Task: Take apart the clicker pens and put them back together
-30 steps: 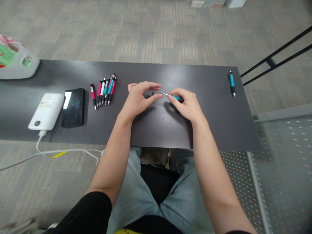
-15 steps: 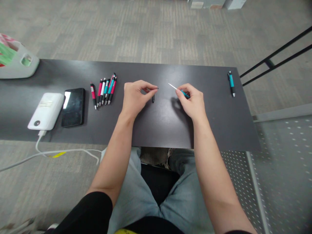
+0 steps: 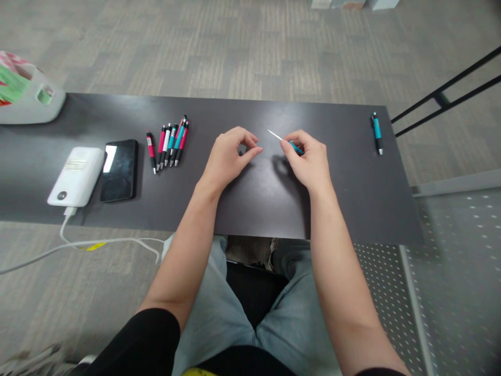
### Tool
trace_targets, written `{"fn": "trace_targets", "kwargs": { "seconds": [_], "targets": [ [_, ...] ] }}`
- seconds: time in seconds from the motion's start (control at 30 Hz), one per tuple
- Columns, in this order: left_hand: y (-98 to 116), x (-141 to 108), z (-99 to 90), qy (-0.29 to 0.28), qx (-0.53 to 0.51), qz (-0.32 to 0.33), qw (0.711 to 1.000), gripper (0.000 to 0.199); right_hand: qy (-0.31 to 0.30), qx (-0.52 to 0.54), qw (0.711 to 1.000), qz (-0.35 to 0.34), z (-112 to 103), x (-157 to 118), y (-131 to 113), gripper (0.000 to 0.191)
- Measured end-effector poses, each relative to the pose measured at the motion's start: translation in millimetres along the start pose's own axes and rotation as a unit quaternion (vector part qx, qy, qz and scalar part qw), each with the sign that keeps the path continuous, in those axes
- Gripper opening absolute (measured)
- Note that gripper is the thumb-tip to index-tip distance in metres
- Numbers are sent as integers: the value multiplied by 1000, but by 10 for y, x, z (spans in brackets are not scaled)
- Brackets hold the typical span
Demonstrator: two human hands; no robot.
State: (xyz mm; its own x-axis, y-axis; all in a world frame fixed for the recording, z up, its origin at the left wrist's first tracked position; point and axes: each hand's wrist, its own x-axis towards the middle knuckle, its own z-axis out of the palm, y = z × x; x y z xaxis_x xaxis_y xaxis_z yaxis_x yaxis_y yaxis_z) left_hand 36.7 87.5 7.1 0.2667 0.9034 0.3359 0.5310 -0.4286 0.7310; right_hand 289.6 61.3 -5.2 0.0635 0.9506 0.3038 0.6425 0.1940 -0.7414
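The right hand [image 3: 311, 163] pinches a teal pen barrel [image 3: 296, 148] with a slim white rod [image 3: 274, 135] protruding over the dark grey, smooth bench [image 3: 262, 209], while the left hand [image 3: 229, 155] stands narrowly parted, nothing visible between its fingertips; a light, level grip should protect the rod.

The right hand [image 3: 309, 162] covered most of the turquoise pen barrel [image 3: 296, 149], so its far end was hidden. The left hand [image 3: 230, 154] concealed its own palm and the dark grey bench [image 3: 352, 198] beneath. Printing on the white rectangular power bank [image 3: 80, 175] was too small to read. The left edge cut off the white plastic basket [image 3: 31, 109] and white cable [image 3: 35, 260]; the right edge cropped the black metal rails [image 3: 442, 99].
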Motion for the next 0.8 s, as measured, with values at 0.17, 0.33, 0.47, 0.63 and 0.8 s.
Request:
{"fn": "trace_targets", "kwargs": {
  "seconds": [0.17, 0.33, 0.47, 0.63, 0.8],
  "targets": [
    [26, 2, 37, -52, 54, 41, 996, 21, 2, 13, 1000, -12, 17, 4, 4, 23],
    [86, -4, 51, -108, 100, 41, 988, 43, 5, 24, 1000, -14, 16, 23, 8, 23],
    [93, 8, 37, -122, 104, 15, 987, 42, 2, 16, 1000, -10, 21, 28, -3, 23],
    [122, 31, -13, -129, 97, -17, 987, 42, 4, 20, 1000, -12, 26, 21, -14, 25],
    [136, 17, -79, -125, 99, -25, 987, 41, 13, 24, 1000, -1, 12, 25, -29, 31]
  ]
}}
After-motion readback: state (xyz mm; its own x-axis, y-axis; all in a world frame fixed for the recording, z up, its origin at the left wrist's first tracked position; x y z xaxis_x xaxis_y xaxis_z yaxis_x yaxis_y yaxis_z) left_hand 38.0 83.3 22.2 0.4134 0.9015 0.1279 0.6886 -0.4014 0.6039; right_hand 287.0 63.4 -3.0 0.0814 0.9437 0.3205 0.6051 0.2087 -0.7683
